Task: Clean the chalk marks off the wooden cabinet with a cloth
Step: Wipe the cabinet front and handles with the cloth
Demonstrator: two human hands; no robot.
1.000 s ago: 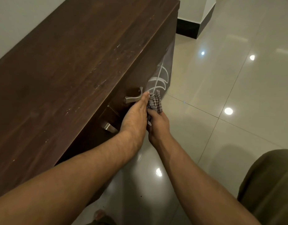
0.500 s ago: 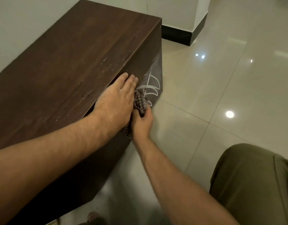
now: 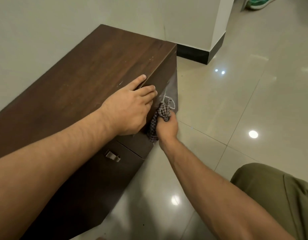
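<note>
The left hand (image 3: 130,108) has moved onto the cabinet (image 3: 80,87) top, fingers (image 3: 141,80) flat, while the right hand (image 3: 167,126) grips the cloth (image 3: 162,111) against the chalk marks (image 3: 173,103), so wiping goes on.

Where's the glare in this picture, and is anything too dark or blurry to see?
Head view: round lamp reflections glare on the glossy floor. The cabinet front sits in shade, so the chalk marks read faint. The cloth in the right hand looks slightly soft.
</note>
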